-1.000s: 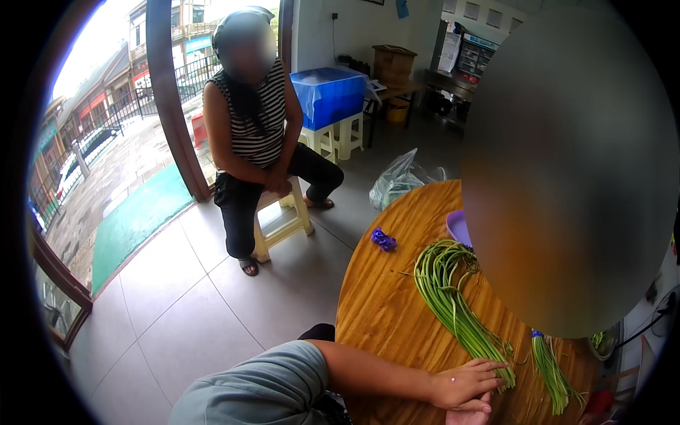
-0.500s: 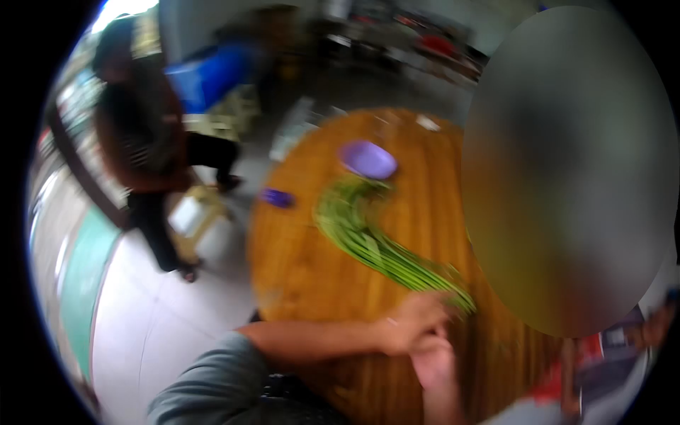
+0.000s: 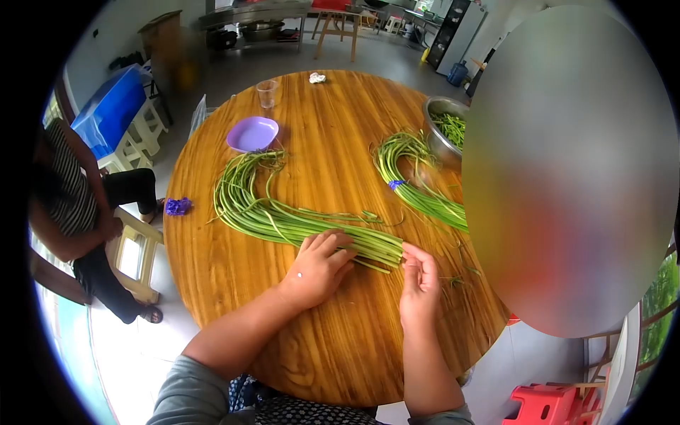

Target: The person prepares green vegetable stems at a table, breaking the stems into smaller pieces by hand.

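A loose bundle of long green garlic scapes [image 3: 265, 225] lies on the round wooden table [image 3: 340, 333], its far end curled and its cut ends pointing right. My left hand [image 3: 320, 269] lies across the bundle near the cut ends, its fingers bent over the stems. At those ends is my right hand [image 3: 421, 285], thumb and fingertips drawn close together against the stem tips. Farther right, a second bunch of garlic scapes [image 3: 418, 193] is bound with a purple tie [image 3: 396, 184].
A purple bowl [image 3: 253, 134], a clear plastic cup [image 3: 267, 93], crumpled tissue [image 3: 316, 78] and a pile of purple ties [image 3: 178, 206] are on the table. A metal basin [image 3: 433, 134] holds cut green pieces. A person [image 3: 74, 191] sits at left; a red stool [image 3: 542, 405] stands lower right.
My view has shifted right and sharpened. My hands, close together at the cut ends before, are now apart: the left over the stems, the right at their tips.
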{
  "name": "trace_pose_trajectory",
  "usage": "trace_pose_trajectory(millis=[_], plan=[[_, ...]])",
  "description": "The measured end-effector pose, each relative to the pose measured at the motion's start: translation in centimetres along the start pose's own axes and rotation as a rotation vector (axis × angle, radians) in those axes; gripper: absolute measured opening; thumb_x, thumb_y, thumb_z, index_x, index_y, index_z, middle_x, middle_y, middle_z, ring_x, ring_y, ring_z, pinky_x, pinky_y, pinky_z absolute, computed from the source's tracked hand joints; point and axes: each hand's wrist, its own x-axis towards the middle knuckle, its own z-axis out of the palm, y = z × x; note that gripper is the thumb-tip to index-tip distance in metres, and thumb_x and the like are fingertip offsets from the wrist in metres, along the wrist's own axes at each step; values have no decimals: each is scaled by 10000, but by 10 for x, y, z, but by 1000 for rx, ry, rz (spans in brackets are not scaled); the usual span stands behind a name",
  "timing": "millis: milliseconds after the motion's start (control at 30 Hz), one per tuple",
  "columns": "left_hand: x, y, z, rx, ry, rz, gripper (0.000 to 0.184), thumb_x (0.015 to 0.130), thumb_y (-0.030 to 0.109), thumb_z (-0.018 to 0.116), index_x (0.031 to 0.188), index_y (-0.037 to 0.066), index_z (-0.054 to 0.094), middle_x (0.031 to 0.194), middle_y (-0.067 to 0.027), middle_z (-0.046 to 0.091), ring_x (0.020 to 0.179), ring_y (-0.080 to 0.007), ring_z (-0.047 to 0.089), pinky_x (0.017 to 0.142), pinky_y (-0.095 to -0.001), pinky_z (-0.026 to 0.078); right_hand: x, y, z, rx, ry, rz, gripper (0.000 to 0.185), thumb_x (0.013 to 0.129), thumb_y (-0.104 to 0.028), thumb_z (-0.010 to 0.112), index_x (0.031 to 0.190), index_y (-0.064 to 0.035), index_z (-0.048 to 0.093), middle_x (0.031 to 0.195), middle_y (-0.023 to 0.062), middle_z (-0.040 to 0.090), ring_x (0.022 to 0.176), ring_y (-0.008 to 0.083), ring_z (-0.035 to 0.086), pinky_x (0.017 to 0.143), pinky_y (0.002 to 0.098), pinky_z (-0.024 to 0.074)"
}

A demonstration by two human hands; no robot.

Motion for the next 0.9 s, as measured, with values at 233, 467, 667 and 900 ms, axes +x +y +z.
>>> trace_pose_trajectory(millis=[233,467,667,900], plan=[[-1,-6,5,59,10,-2,197,757,111,700,946,76,660,1098,-82,572,1049,-284,544,881,-393,421,2,27,-1,-173,20,-28,188,962,-21,515,1140,-40,575,1034,90,573,926,158,582,829,270,479],[0,-12,0,33,3,24,194,762,55,609,951,80,648,1007,-87,570,992,-283,537,848,-385,408,2,19,4,-427,-19,-53,161,915,-44,587,1074,-30,605,974,98,581,872,186,577,754,286,479],[5,-11,-7,-62,122,7,167,761,21,624,921,68,613,968,-116,567,906,-326,566,765,-395,444,1,14,5,-475,-12,-157,125,921,-81,605,1034,-26,607,918,78,605,844,167,584,740,278,474],[7,5,-18,-210,36,54,176,823,89,673,984,46,619,885,-114,601,808,-310,600,717,-393,472,-3,-8,0,184,-176,208,121,963,-122,581,1045,-33,580,830,33,614,752,78,530,702,226,442]])
